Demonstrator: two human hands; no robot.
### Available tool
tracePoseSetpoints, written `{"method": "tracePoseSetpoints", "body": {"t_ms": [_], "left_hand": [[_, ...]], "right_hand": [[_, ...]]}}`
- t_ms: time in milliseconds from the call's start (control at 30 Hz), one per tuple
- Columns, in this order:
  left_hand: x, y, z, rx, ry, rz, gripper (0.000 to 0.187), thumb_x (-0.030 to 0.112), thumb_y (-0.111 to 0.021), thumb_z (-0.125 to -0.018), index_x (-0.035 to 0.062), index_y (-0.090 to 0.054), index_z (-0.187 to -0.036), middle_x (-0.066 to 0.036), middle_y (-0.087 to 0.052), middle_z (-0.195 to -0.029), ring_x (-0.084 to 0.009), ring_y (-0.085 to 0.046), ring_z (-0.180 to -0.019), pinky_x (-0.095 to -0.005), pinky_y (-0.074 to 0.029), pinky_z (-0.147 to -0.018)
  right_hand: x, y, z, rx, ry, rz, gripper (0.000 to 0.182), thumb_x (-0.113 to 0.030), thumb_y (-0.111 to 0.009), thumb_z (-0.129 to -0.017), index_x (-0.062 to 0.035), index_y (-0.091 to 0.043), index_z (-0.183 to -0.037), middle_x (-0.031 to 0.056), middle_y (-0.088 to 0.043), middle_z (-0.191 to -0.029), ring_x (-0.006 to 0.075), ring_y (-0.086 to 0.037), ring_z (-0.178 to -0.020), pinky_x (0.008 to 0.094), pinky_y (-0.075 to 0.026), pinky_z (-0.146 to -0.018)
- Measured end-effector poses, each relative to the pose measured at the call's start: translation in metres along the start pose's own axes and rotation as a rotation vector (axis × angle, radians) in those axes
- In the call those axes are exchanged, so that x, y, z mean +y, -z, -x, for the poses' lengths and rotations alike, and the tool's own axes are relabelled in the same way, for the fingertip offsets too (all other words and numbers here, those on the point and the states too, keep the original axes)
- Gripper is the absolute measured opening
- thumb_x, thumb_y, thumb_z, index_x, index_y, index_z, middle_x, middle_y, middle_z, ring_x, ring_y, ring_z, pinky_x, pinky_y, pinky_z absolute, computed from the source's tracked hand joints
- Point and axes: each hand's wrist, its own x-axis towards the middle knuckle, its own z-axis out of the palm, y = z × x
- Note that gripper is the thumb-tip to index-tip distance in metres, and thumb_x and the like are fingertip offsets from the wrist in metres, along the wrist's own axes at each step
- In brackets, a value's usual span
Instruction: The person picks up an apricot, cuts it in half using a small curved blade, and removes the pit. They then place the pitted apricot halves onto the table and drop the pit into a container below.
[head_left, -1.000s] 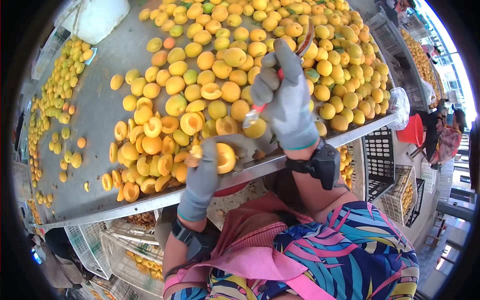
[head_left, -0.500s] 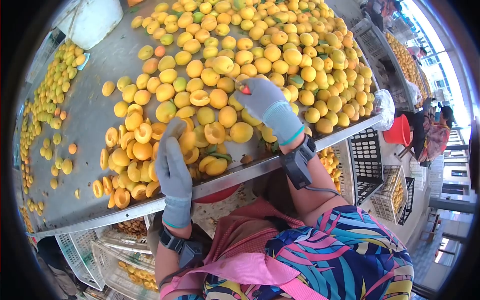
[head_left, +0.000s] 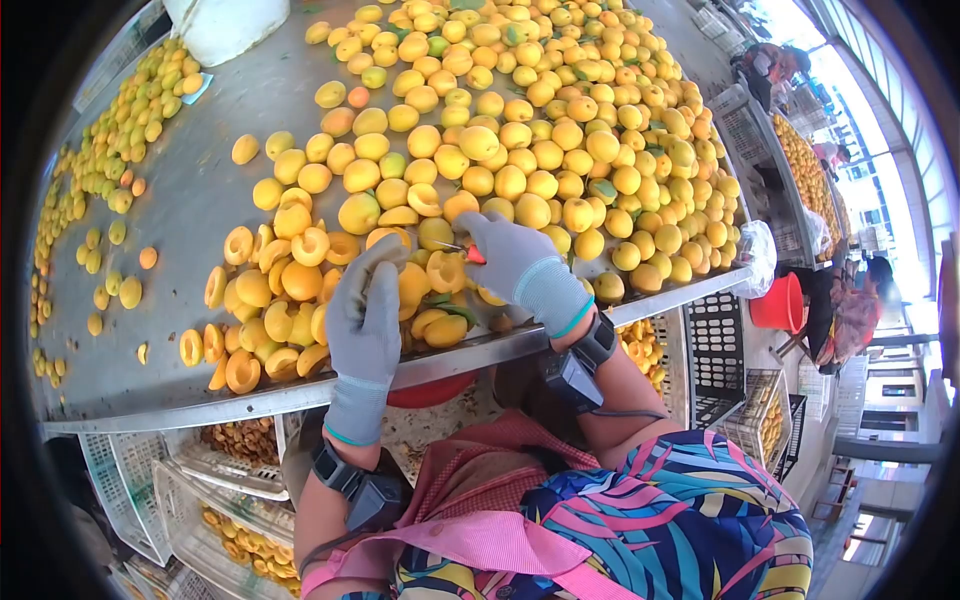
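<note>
Gloved left hand (head_left: pixel 365 325) flat, fingers extended over halved apricots (head_left: pixel 270 310) at near edge of bench (head_left: pixel 190 210); gloved right hand (head_left: pixel 510 262) closed around red-handled knife (head_left: pixel 462 251), beside whole apricots (head_left: pixel 540 130). Below bench, white crate (head_left: pixel 215 462) holding apricot pits (head_left: pixel 240 440); red bucket (head_left: pixel 780 302) at right, contents not visible

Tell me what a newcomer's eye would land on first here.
First, the great heap of whole yellow-orange apricots covering the far half of the grey metal table. Next, the two grey-gloved hands at the near edge: the left hand rests among halved, pitted apricots, while the right hand grips a small red-handled knife. Below the table, white plastic crates hold more fruit.
</note>
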Motion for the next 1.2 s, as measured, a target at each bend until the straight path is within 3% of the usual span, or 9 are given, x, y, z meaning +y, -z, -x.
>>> {"method": "tracePoseSetpoints", "body": {"t_ms": [267, 333, 433, 700, 833, 867, 1000, 1100, 1200], "left_hand": [[0.000, 0.002, -0.001, -0.044, 0.020, -0.022, 0.030, 0.014, -0.050, -0.096, -0.0016, -0.055, -0.121, -0.010, -0.063, -0.110, -0.0160, -0.060, -0.101, -0.0270, -0.047, -0.088], [0.012, -0.002, -0.001, -0.021, 0.186, 0.145, 0.036, 0.020, -0.050, -0.097, 0.0000, -0.050, -0.128, -0.010, -0.060, -0.117, -0.0181, -0.059, -0.106, -0.0295, -0.048, -0.089], [0.016, -0.007, -0.003, -0.045, 0.327, 0.297, 0.045, 0.030, -0.047, -0.099, 0.0016, -0.045, -0.133, -0.012, -0.058, -0.121, -0.0206, -0.058, -0.107, -0.0357, -0.046, -0.093], [-0.003, -0.002, -0.006, -0.259, 0.430, 0.721, 0.053, 0.039, -0.052, -0.096, 0.0036, -0.044, -0.134, -0.007, -0.056, -0.120, -0.0184, -0.058, -0.107, -0.0359, -0.048, -0.091], [-0.004, 0.007, -0.013, -0.183, 0.438, 0.858, 0.054, 0.046, -0.053, -0.093, 0.0048, -0.048, -0.128, -0.006, -0.057, -0.117, -0.0180, -0.058, -0.103, -0.0376, -0.048, -0.090], [-0.003, 0.006, -0.014, -0.180, 0.435, 0.853, 0.054, 0.046, -0.053, -0.093, 0.0048, -0.048, -0.128, -0.006, -0.057, -0.117, -0.0180, -0.058, -0.103, -0.0376, -0.048, -0.090], [0.006, -0.004, -0.016, -0.081, 0.400, 0.793, 0.060, 0.052, -0.053, -0.091, 0.0028, -0.048, -0.126, -0.009, -0.057, -0.119, -0.0213, -0.057, -0.106, -0.0396, -0.047, -0.094], [0.011, -0.007, -0.017, -0.088, 0.375, 0.785, 0.063, 0.052, -0.052, -0.091, 0.0010, -0.047, -0.127, -0.011, -0.056, -0.120, -0.0229, -0.057, -0.108, -0.0408, -0.047, -0.096], [0.006, -0.004, -0.016, -0.088, 0.389, 0.775, 0.063, 0.052, -0.052, -0.091, 0.0000, -0.046, -0.127, -0.012, -0.055, -0.122, -0.0235, -0.056, -0.109, -0.0408, -0.046, -0.097]], "right_hand": [[0.019, 0.008, -0.006, 0.049, 0.106, -0.291, 0.049, -0.014, -0.063, -0.080, -0.0139, -0.049, -0.126, 0.0102, -0.060, -0.105, 0.0244, -0.064, -0.080, 0.0349, -0.051, -0.069], [0.008, 0.039, 0.007, -0.101, 0.011, -1.181, 0.051, -0.008, -0.065, -0.078, -0.0047, -0.048, -0.127, 0.0072, -0.062, -0.103, 0.0141, -0.061, -0.065, 0.0255, -0.048, -0.054], [0.004, 0.047, 0.012, -0.250, 0.151, -1.417, 0.055, -0.007, -0.068, -0.078, -0.0029, -0.046, -0.129, 0.0030, -0.062, -0.096, 0.0049, -0.053, -0.058, 0.0182, -0.043, -0.049], [-0.028, 0.040, 0.021, -0.160, 0.092, -1.414, 0.045, -0.014, -0.064, -0.086, -0.0046, -0.048, -0.128, 0.0000, -0.062, -0.084, 0.0033, -0.053, -0.057, 0.0159, -0.041, -0.046], [-0.026, 0.021, 0.020, 0.106, 0.465, -1.308, 0.050, -0.021, -0.057, -0.094, -0.0026, -0.038, -0.136, 0.0027, -0.062, -0.098, 0.0080, -0.057, -0.066, 0.0249, -0.046, -0.057], [-0.026, 0.019, 0.021, 0.080, 0.441, -1.080, 0.054, -0.024, -0.054, -0.095, -0.0019, -0.032, -0.140, 0.0109, -0.065, -0.091, 0.0184, -0.061, -0.064, 0.0325, -0.048, -0.061], [-0.031, 0.015, 0.025, -0.018, 0.339, -0.788, 0.057, -0.028, -0.048, -0.098, -0.0030, -0.027, -0.144, 0.0177, -0.061, -0.106, 0.0206, -0.062, -0.085, 0.0294, -0.046, -0.080], [-0.032, 0.011, 0.020, 0.083, 0.454, -0.746, 0.063, -0.027, -0.050, -0.095, -0.0048, -0.020, -0.145, 0.0221, -0.057, -0.068, 0.0367, -0.060, -0.064, 0.0406, -0.045, -0.059], [-0.029, 0.007, 0.018, 0.069, 0.463, -0.747, 0.062, -0.026, -0.050, -0.095, -0.0050, -0.021, -0.145, 0.0228, -0.058, -0.069, 0.0374, -0.060, -0.065, 0.0416, -0.045, -0.060]]}}
